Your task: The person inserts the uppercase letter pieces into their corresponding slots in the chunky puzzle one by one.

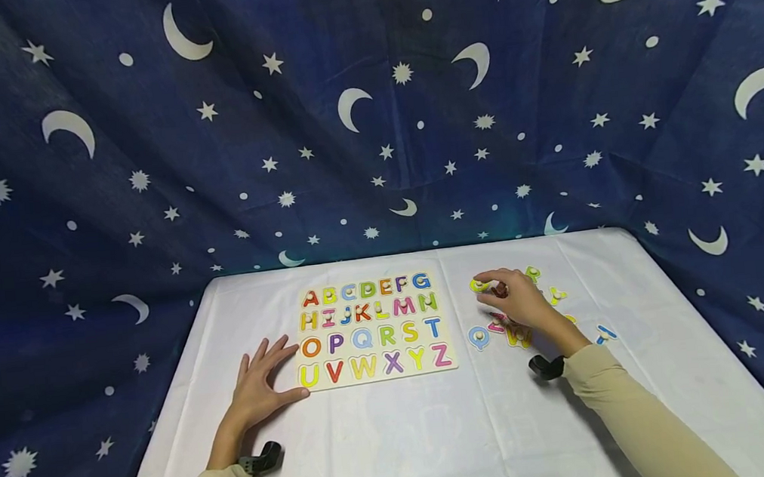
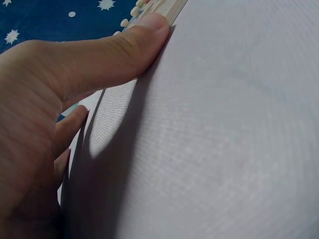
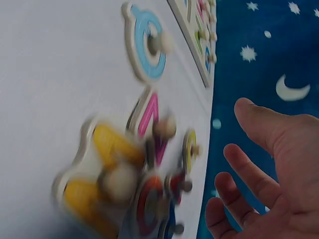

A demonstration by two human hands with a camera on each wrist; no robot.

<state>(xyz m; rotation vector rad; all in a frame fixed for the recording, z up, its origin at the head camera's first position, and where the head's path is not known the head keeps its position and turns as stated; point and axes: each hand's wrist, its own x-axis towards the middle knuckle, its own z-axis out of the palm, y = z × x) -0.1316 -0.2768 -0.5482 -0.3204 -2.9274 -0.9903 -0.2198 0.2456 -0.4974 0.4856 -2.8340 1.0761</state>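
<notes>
An alphabet puzzle board [image 1: 382, 381] lies on the white table. Knobbed letters fill its upper two rows; the lower two rows show flat coloured letters. My left hand [image 1: 258, 386] rests at the board's left side with fingers spread, its thumb [image 2: 147, 30] against the near corner edge. Over the loose letter pieces on the right hovers my right hand [image 1: 520, 302]. Its fingers are parted and nothing is between them in the right wrist view. Beneath and around it lie a blue Q piece [image 3: 144, 42], a yellow W piece [image 3: 92, 199] and a pink piece [image 3: 147, 114].
Further loose pieces surround the right hand: a yellow one [image 1: 478, 286], a green one [image 1: 533, 274], a yellow Y-shaped one [image 1: 557, 295] and a blue T-shaped one [image 1: 605, 333]. A dark blue cloth [image 1: 402, 153] with moons and stars hangs behind the table.
</notes>
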